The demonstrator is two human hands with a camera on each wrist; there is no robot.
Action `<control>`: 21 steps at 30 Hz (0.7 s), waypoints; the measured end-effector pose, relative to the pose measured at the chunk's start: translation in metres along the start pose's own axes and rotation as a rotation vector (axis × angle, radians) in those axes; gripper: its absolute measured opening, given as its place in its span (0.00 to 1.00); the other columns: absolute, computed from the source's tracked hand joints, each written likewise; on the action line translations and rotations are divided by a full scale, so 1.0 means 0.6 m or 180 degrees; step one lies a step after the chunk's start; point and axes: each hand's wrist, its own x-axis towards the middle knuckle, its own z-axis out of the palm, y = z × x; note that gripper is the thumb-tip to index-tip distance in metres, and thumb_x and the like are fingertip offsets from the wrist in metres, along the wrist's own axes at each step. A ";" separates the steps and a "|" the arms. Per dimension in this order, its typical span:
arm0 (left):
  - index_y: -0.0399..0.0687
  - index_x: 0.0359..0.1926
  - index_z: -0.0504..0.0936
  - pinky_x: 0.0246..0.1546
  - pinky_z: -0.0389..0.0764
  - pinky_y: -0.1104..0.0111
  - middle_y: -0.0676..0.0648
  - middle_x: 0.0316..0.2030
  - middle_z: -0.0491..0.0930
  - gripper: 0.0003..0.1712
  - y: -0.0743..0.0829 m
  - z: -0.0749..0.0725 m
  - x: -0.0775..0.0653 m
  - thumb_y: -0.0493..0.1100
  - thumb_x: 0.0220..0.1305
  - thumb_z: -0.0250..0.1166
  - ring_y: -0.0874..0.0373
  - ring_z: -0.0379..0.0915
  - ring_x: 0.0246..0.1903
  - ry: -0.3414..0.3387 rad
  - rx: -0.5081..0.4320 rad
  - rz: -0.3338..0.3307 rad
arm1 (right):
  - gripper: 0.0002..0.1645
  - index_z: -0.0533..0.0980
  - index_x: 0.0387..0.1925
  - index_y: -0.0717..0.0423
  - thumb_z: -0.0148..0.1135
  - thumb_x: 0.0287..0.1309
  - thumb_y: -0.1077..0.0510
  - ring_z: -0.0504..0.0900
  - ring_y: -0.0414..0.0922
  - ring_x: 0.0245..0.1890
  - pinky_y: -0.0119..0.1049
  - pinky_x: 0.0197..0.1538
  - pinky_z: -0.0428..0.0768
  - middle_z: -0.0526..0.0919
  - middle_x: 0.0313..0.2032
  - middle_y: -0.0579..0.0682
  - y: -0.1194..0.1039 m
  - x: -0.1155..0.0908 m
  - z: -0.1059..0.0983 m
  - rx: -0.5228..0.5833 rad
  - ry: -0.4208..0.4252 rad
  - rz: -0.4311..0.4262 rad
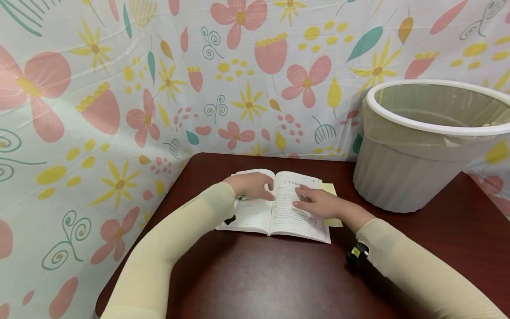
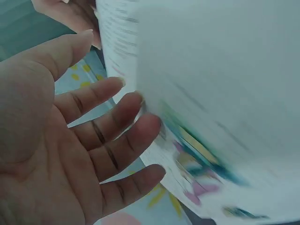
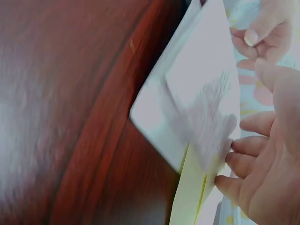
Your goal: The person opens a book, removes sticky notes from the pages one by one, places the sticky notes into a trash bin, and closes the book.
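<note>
An open book lies on the dark red table, with printed text on its right page. My left hand is over the upper left page, its loosely bent fingers reaching towards the spine. In the left wrist view, those fingertips come up to a white page with a blurred coloured picture. On the right page, my right hand spreads its fingers over the text. The right wrist view has its fingertips at the page surface, above a yellow sheet jutting from the book's outer side.
A grey waste bin with a white rim and a translucent liner stands at the table's back right. Flower-printed cloth hangs behind and to the left of the table. A small black device is at my right wrist.
</note>
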 end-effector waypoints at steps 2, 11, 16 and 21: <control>0.57 0.56 0.84 0.52 0.77 0.61 0.54 0.57 0.81 0.25 0.014 -0.004 0.020 0.65 0.69 0.64 0.58 0.78 0.50 -0.0073 0.0041 -0.0039 | 0.56 0.60 0.81 0.70 0.51 0.74 0.29 0.55 0.68 0.82 0.61 0.77 0.59 0.56 0.81 0.71 0.011 -0.001 -0.004 0.0016 0.0032 0.0006; 0.53 0.67 0.82 0.58 0.76 0.63 0.51 0.65 0.80 0.30 0.068 -0.008 0.097 0.61 0.71 0.65 0.57 0.77 0.60 0.0072 0.0039 0.0229 | 0.47 0.59 0.80 0.74 0.53 0.79 0.42 0.70 0.68 0.75 0.61 0.72 0.69 0.64 0.78 0.71 0.047 0.000 -0.012 0.0412 0.0187 -0.0254; 0.50 0.68 0.83 0.62 0.75 0.64 0.51 0.65 0.81 0.31 0.080 -0.002 0.121 0.58 0.69 0.68 0.55 0.76 0.64 0.0141 -0.0067 0.0326 | 0.48 0.50 0.83 0.74 0.53 0.80 0.46 0.61 0.69 0.79 0.62 0.75 0.63 0.54 0.81 0.72 0.057 0.001 -0.012 0.0687 0.0077 -0.0238; 0.48 0.62 0.87 0.61 0.76 0.65 0.50 0.63 0.82 0.29 0.087 0.004 0.127 0.56 0.64 0.72 0.56 0.77 0.62 0.0202 -0.0143 0.0310 | 0.49 0.39 0.84 0.73 0.52 0.81 0.53 0.50 0.73 0.81 0.64 0.76 0.58 0.42 0.83 0.75 0.059 0.002 -0.011 0.0885 0.0013 -0.0265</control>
